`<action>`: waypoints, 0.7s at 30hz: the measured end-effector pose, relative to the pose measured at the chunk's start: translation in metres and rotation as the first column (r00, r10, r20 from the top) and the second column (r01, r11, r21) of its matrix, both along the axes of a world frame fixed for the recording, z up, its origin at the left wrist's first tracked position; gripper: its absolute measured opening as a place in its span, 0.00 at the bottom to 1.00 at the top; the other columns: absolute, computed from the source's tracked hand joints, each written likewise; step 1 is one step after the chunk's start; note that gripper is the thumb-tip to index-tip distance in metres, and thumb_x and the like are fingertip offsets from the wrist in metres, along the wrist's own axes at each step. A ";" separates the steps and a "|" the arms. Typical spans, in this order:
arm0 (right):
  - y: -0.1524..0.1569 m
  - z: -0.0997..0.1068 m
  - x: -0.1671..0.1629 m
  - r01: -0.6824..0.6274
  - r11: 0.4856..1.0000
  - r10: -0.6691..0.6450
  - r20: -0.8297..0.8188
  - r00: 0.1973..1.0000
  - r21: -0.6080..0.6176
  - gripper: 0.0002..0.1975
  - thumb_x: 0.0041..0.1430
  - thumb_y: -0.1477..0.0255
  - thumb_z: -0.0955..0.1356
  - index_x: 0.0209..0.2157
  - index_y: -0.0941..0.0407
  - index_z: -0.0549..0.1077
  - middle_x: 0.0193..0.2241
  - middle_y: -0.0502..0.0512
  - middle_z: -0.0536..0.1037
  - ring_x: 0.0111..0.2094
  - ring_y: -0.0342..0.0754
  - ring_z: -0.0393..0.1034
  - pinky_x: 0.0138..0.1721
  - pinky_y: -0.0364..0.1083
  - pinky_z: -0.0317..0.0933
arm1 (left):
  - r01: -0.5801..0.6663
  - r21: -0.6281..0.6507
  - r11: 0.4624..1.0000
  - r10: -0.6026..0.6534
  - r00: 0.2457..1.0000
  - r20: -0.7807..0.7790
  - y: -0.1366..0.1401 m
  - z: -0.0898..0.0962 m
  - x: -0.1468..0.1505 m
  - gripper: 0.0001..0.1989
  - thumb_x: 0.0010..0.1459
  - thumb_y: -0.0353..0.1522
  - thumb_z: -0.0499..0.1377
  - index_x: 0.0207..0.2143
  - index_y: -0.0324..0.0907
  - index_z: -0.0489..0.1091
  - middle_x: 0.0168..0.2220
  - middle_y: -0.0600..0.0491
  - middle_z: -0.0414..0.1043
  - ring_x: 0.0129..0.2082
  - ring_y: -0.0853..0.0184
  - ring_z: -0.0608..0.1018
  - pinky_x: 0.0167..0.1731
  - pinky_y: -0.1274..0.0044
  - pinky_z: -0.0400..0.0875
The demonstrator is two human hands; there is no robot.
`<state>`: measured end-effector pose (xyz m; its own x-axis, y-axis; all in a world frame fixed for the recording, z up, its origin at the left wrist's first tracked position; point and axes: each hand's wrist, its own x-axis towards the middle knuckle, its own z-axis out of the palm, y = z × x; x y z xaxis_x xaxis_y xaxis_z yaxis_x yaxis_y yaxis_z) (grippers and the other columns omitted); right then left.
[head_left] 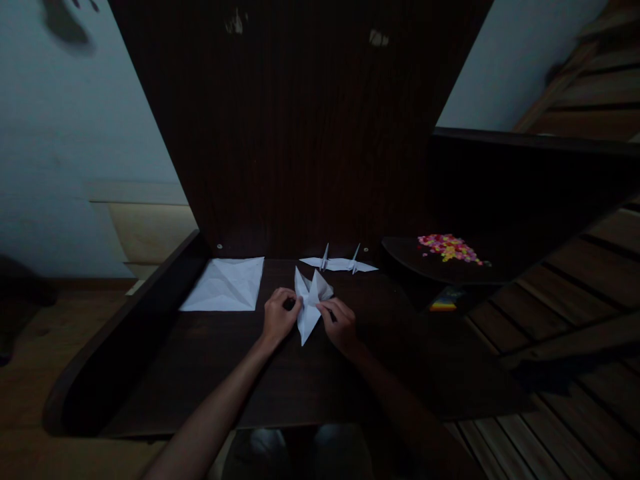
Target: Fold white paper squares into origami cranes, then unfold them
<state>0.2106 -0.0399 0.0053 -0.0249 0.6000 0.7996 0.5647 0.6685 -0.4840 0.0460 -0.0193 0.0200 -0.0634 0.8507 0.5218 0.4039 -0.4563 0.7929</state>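
Note:
Between my hands is a partly folded sheet of white paper point(308, 308), with pointed flaps standing up at the top and one point toward me. My left hand point(281, 315) pinches its left edge between thumb and fingers. On the other side, my right hand point(339, 323) grips the paper near its middle right with thumb and forefinger. Behind it, against the back board, stand two folded white paper cranes point(340, 265), side by side with wings spread. A creased, flat white paper sheet point(225, 285) lies to the left of my left hand.
The dark wooden desk point(280, 393) has a raised side panel point(125, 333) on the left and a tall back board point(310, 133). On a rounded shelf point(405, 257) at the right lies a heap of small colourful pieces point(450, 248). Wooden slats point(575, 333) are farther right.

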 end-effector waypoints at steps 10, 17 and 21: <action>0.001 -0.001 0.000 0.021 0.998 -0.019 0.028 0.999 -0.058 0.08 0.62 0.72 0.64 0.32 0.56 0.74 0.27 0.55 0.76 0.29 0.46 0.70 0.33 0.45 0.66 | 0.006 -0.171 0.985 0.006 0.997 0.072 0.003 -0.005 -0.002 0.08 0.51 0.37 0.60 0.24 0.42 0.71 0.22 0.56 0.69 0.23 0.69 0.71 0.27 0.79 0.62; 0.007 -0.004 0.004 0.132 0.965 -0.175 -0.183 0.968 -0.225 0.10 0.61 0.67 0.64 0.30 0.56 0.71 0.26 0.54 0.73 0.29 0.45 0.69 0.31 0.44 0.65 | 0.107 -0.340 0.934 0.041 0.915 0.400 0.014 -0.012 -0.004 0.12 0.45 0.39 0.64 0.23 0.40 0.68 0.18 0.60 0.62 0.21 0.73 0.66 0.24 0.82 0.59; 0.014 -0.009 0.006 0.044 0.918 -0.221 -0.415 0.883 -0.394 0.12 0.59 0.61 0.64 0.33 0.56 0.68 0.25 0.50 0.71 0.25 0.43 0.68 0.25 0.42 0.66 | 0.233 -0.379 0.896 0.061 0.779 0.624 0.017 -0.010 -0.002 0.14 0.42 0.39 0.66 0.22 0.40 0.66 0.19 0.60 0.64 0.21 0.74 0.67 0.24 0.82 0.60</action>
